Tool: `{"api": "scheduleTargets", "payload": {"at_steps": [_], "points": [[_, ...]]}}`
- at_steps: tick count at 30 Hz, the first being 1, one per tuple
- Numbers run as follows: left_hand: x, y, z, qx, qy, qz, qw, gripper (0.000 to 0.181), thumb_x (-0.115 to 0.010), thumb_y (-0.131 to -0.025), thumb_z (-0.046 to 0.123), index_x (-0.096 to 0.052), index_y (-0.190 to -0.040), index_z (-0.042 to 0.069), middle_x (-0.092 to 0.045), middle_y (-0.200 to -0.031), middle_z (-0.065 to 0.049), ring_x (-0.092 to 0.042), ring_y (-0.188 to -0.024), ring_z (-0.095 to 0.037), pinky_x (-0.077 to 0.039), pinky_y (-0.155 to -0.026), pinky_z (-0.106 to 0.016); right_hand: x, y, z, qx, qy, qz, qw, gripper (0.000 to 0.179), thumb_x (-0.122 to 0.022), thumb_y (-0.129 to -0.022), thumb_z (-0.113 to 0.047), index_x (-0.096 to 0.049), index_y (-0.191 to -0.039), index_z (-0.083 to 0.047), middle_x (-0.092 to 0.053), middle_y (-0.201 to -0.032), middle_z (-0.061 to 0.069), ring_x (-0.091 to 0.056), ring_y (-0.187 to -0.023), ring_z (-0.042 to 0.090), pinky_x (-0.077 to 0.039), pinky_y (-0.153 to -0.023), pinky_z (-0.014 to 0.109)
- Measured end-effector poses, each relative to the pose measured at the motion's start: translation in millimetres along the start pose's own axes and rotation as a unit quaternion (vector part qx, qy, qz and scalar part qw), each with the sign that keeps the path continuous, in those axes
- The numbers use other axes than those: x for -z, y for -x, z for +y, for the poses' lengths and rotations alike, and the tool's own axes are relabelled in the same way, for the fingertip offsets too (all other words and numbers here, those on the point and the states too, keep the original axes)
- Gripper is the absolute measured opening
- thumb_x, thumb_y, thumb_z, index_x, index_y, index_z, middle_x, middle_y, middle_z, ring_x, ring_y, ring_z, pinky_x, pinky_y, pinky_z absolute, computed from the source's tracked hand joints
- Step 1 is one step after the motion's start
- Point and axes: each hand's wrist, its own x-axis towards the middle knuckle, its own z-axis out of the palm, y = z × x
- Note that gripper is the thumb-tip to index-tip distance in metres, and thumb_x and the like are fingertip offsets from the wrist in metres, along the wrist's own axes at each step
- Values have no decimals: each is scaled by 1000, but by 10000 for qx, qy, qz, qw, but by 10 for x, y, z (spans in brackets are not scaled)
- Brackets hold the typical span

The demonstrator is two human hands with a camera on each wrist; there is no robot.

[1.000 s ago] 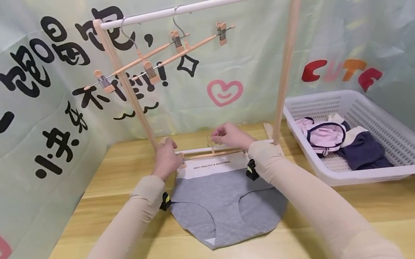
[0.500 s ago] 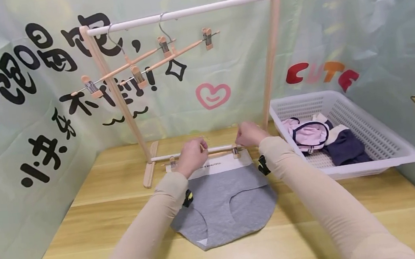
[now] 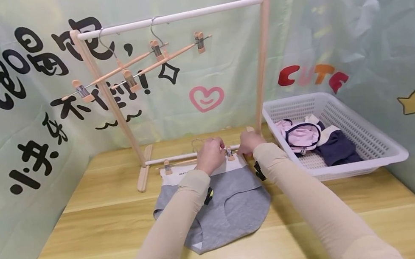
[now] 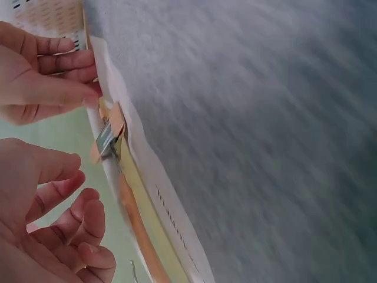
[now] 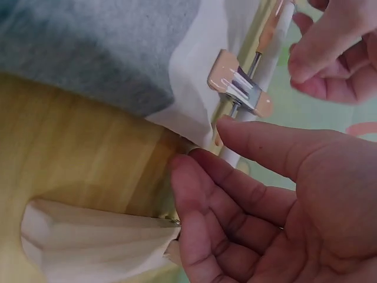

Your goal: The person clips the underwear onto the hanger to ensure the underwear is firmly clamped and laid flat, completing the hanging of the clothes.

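A pair of grey underpants [image 3: 240, 213] with a white printed waistband lies flat on the table. Along the waistband runs a clip hanger [image 3: 184, 163], its left clip [image 3: 167, 167] and right clip [image 3: 230, 153] standing at the waistband. My left hand [image 3: 210, 155] hovers by the right clip, fingers loosely curled around nothing; a gap separates it from the clip in the left wrist view. At the waistband's right corner, my right hand [image 5: 253, 206] pinches the cloth between thumb and fingertips, beside the hanger's end.
A wooden rack [image 3: 261, 63] stands behind, with two hangers [image 3: 168, 57] on its white top rail [image 3: 179, 16]. Its lower rail [image 3: 172, 158] passes just behind the underpants. To the right, a white basket [image 3: 369, 128] contains pink and navy clothes [image 3: 336, 147].
My left hand has moved from the hanger's left clip rightward to beside the right clip. My right hand has gone from the hook to the waistband's right corner. The head view has shifted.
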Motion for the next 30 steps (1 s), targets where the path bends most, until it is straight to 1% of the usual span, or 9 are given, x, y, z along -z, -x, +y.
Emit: {"api": "scheduleTargets", "payload": {"at_steps": [2,6,9,12,16,21,23,27,30], "points": [[-15,-11,38,94,-45,-62,9999,8,-70,-101,15,-72,-107,10,-72,-108,-11,-69,-97,-27,-60,-77,-44,-19,2,-5,-5,27,-11,10000,28,-79,-91,-18,-60,-72,-11,-52,-53,-4,-51,-49,11,-43,-54,25],[-31,-23,95,219,-207,-145,9994,9,-70,-102,18,-71,-107,11,-73,-106,-10,-72,-97,-29,-61,-76,-46,-51,14,-10,-52,19,55,10000,28,-81,-89,-20,-61,-71,-12,-56,-56,-2,-56,-56,15,-46,-59,28],[-51,-24,115,247,-309,-168,9991,9,-70,-102,20,-70,-104,11,-76,-102,-11,-74,-94,-32,-61,-73,-49,-81,16,-6,-51,56,125,9999,27,-81,-86,-17,-60,-69,-13,-60,-61,0,-61,-63,19,-47,-60,29],[-62,-23,125,287,-336,-192,9988,10,-71,-101,19,-69,-103,10,-77,-99,-13,-75,-90,-35,-61,-71,-51,-107,4,4,-51,78,123,9999,26,-78,-84,-13,-57,-66,-13,-59,-63,1,-60,-64,20,-45,-58,29],[-71,-47,123,324,-333,-291,9985,15,-74,-101,25,-69,-100,11,-77,-96,-11,-75,-88,-32,-61,-70,-49,-93,21,10,-85,-6,-24,10000,24,-73,-81,-6,-56,-66,-13,-58,-63,2,-56,-58,17,-42,-54,27],[-62,-78,120,326,-327,-525,9976,21,-74,-100,31,-73,-87,14,-77,-90,-6,-75,-85,-27,-59,-67,-44,-51,68,9,-47,-46,-271,9996,18,-73,-79,-5,-59,-69,-11,-61,-61,2,-53,-49,11,-43,-50,22],[-53,-83,127,348,-320,-624,9969,22,-74,-99,32,-75,-85,15,-77,-89,-5,-73,-83,-26,-59,-67,-43,-43,83,7,-6,-34,-340,9994,17,-74,-79,-5,-60,-70,-10,-61,-59,0,-52,-47,9,-43,-49,21],[-38,-89,153,369,-224,-838,9955,18,-73,-99,31,-77,-91,15,-77,-90,-4,-70,-80,-23,-57,-67,-40,-39,105,2,56,-12,-396,9992,19,-75,-79,-4,-59,-72,-10,-58,-57,-2,-50,-45,7,-42,-48,20],[-31,-91,167,396,2,-1057,9936,16,-72,-101,28,-76,-95,14,-75,-89,-4,-69,-75,-20,-53,-64,-37,-42,112,-4,41,18,-449,9990,19,-75,-80,-4,-58,-73,-10,-58,-60,-1,-49,-45,7,-42,-47,20]]}}
